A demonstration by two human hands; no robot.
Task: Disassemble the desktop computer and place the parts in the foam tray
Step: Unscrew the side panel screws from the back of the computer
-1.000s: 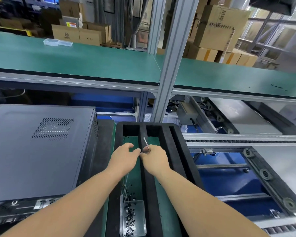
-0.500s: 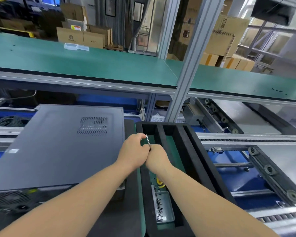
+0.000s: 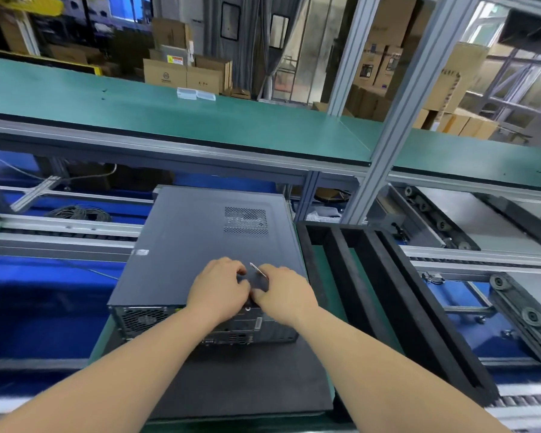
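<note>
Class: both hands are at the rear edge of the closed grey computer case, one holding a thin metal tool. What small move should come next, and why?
Probably bring the thin silver metal tool in the right hand down to the rear edge of the grey metal desktop computer case, beside the left hand. The side panel is still on, and the black foam tray shows no parts.
</note>
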